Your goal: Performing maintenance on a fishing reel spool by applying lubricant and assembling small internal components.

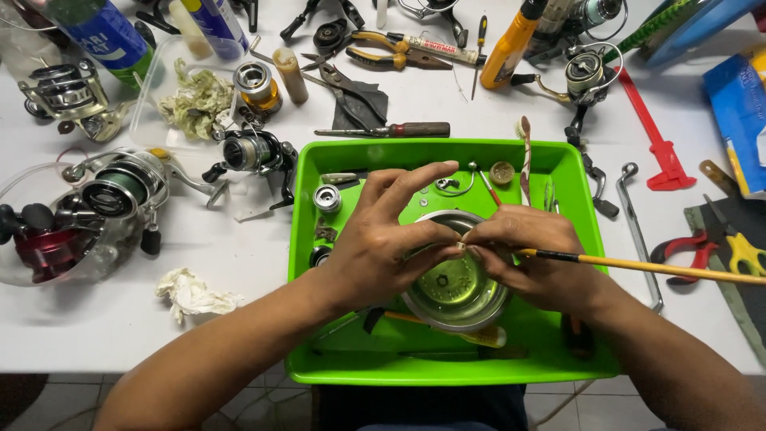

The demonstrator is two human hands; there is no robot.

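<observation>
now | both hands (463, 247) pinch small part | over steel bowl (456, 291) | green tray (319, 367)

The tiny part pinched between the left hand (383, 243) and right hand (533, 257) was too small to tell, their fingers hid much of the steel bowl (456, 297), and the brush (638, 265) ran off the right edge.

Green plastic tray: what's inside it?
Green plastic tray holds a round metal bowl, a small silver spool and a wooden-handled brush. Left hand and right hand cover the middle; parts beneath are hidden.
</observation>
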